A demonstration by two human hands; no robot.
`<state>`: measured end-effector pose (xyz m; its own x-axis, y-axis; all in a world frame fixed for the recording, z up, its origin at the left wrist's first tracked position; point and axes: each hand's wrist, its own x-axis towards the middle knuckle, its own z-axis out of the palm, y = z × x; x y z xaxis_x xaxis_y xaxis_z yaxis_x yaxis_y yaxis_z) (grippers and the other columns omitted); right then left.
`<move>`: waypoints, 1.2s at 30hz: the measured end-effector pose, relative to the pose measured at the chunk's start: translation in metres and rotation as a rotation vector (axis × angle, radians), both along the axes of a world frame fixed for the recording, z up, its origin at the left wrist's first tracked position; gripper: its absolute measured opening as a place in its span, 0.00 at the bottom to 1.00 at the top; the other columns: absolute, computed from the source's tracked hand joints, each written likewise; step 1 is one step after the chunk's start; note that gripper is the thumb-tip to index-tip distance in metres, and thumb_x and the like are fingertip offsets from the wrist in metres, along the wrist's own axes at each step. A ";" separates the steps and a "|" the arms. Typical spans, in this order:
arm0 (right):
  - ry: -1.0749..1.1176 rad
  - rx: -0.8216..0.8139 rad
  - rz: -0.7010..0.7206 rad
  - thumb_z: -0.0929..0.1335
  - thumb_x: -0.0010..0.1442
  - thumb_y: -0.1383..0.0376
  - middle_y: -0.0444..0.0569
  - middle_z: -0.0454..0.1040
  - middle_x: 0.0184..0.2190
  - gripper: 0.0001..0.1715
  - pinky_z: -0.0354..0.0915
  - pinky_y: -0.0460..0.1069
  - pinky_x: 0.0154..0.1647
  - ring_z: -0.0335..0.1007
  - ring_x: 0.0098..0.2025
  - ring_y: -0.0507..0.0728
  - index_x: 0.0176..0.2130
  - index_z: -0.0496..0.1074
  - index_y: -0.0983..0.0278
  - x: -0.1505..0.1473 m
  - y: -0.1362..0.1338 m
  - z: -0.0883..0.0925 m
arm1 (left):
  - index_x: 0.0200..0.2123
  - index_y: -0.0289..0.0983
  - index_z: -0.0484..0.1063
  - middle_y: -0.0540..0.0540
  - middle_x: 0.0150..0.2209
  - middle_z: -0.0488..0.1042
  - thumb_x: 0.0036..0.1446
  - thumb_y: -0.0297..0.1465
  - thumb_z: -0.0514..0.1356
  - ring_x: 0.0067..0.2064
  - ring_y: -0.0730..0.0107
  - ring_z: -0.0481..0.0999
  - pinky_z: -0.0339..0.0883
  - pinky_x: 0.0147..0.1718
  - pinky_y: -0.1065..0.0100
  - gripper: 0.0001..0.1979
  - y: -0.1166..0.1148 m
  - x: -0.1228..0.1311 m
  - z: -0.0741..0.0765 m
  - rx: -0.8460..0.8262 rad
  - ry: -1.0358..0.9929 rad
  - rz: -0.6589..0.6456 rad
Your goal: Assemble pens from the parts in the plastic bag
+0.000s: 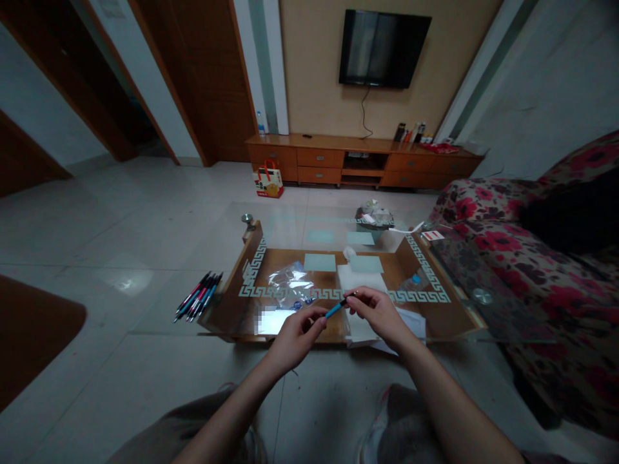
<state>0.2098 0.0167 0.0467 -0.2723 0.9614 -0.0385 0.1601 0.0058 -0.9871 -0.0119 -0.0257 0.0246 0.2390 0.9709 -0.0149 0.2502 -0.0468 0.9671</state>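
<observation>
A blue pen [334, 309] with a dark end is held level between my two hands, above the near edge of the glass coffee table [227, 254]. My left hand [302, 334] pinches its blue end between thumb and fingers. The dark end sits in the fingertips of my right hand [374, 312]. To the left on the glass lies a pile of several pens [198, 296], blue, pink and dark. A clear plastic bag [291, 283] lies just beyond my left hand, and a bright white rectangle [275, 321] is close beside it.
White papers [411, 322] are by my right hand. At the table's far side stands a basket-like holder [374, 216] with crumpled things in it. A flowered sofa [483, 212] is at the right. A wooden TV cabinet [319, 156] and a paper bag [268, 182] stand farther back.
</observation>
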 end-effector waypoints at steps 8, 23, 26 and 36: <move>-0.050 -0.001 -0.015 0.69 0.57 0.49 0.49 0.77 0.32 0.21 0.63 0.48 0.31 0.69 0.31 0.53 0.37 0.74 0.65 0.005 0.005 0.001 | 0.41 0.36 0.75 0.45 0.33 0.77 0.61 0.42 0.57 0.34 0.67 0.75 0.66 0.32 0.70 0.15 -0.003 0.002 -0.001 -0.027 -0.013 -0.075; -0.712 0.234 -0.168 0.66 0.58 0.65 0.53 0.78 0.38 0.11 0.65 0.53 0.42 0.73 0.37 0.58 0.40 0.76 0.63 0.081 0.042 -0.044 | 0.42 0.36 0.71 0.46 0.32 0.76 0.59 0.43 0.59 0.31 0.68 0.76 0.70 0.30 0.69 0.17 0.004 -0.002 -0.018 -0.096 -0.134 0.095; -0.772 0.221 -0.065 0.67 0.56 0.67 0.52 0.77 0.39 0.10 0.65 0.51 0.43 0.72 0.39 0.58 0.40 0.76 0.63 0.076 0.038 -0.050 | 0.42 0.35 0.71 0.46 0.32 0.76 0.60 0.42 0.59 0.31 0.68 0.76 0.70 0.30 0.69 0.16 0.003 -0.003 -0.018 -0.076 -0.121 0.093; -0.882 0.173 0.043 0.69 0.56 0.66 0.54 0.75 0.45 0.18 0.65 0.52 0.47 0.73 0.41 0.58 0.47 0.76 0.62 0.074 0.032 -0.054 | 0.42 0.36 0.71 0.46 0.32 0.76 0.60 0.42 0.59 0.31 0.68 0.76 0.69 0.31 0.69 0.15 0.004 -0.002 -0.021 -0.069 -0.122 0.093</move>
